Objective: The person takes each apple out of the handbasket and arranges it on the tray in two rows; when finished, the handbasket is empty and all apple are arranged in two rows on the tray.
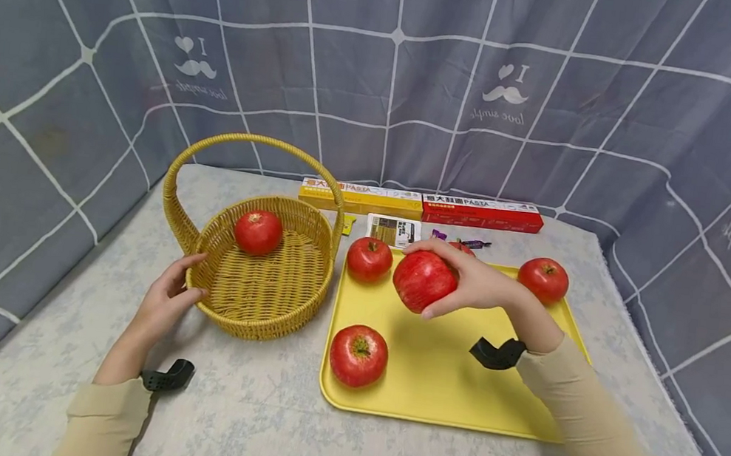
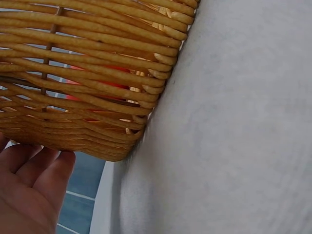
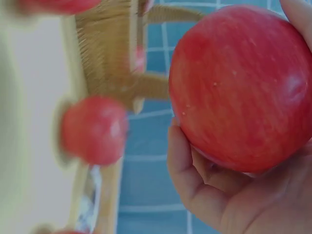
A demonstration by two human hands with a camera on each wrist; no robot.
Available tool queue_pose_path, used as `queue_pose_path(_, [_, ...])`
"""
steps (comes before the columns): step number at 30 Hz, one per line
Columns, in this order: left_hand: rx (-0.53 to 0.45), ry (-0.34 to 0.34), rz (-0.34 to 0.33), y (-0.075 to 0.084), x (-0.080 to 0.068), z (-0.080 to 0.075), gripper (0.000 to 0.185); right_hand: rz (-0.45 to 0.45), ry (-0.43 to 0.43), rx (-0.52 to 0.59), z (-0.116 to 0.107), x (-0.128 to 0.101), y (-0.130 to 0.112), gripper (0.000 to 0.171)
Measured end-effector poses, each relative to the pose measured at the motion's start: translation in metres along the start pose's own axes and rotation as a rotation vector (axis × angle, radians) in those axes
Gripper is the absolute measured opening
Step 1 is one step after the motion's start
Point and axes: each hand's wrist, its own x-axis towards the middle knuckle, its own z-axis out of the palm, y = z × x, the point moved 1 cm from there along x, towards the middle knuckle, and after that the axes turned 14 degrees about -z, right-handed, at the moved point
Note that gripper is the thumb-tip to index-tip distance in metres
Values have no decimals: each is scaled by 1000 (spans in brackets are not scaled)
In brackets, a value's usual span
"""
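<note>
Right hand (image 1: 486, 285) lifted a red apple (image 1: 424, 281) above the yellow tray (image 1: 442, 385); left hand (image 1: 165, 303) steadied the wicker basket (image 1: 267, 277).

The right grip was clenched round the apple, held clear of the tray, probably so it could travel. The apple is round, with no clear long axis; which way its stem pointed I cannot tell. The left grip was released, fingers resting against the basket wall, seemingly bracing it on the surface (image 1: 251, 424).
</note>
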Motion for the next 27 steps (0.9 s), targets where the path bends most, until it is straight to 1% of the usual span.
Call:
queue_pose_path(4, [2,5,3,-1,0,1,56,93,16,-27,0,-30,17,73])
queue_pose_path(6, [4,6,1,-1,0,1,56,105,3,-50,2,-44,23,70])
queue_pose_path(8, [0,5,4,0,0,1,56,98,-17,-92,7,-56,29,69])
queue_pose_path(11, [-12,2,14,0,1,2,56,105,-42,-128,14,-71,32,74])
queue_pose_path(13, [-20,0,19,1,1,2,55,127,-53,-138,19,-80,33,80])
queue_pose_path(15, [-22,0,17,1,1,1,55,155,-61,-136,24,-85,31,87])
queue_pose_path(19, [-12,-2,0,0,0,1,57,176,-84,-150,32,-92,30,95])
queue_pose_path(21, [-11,-6,-7,-1,0,1,58,176,-96,-165,35,-94,30,96])
queue_pose_path(27, [-17,-10,-12,0,0,1,57,139,-133,-190,42,-98,28,92])
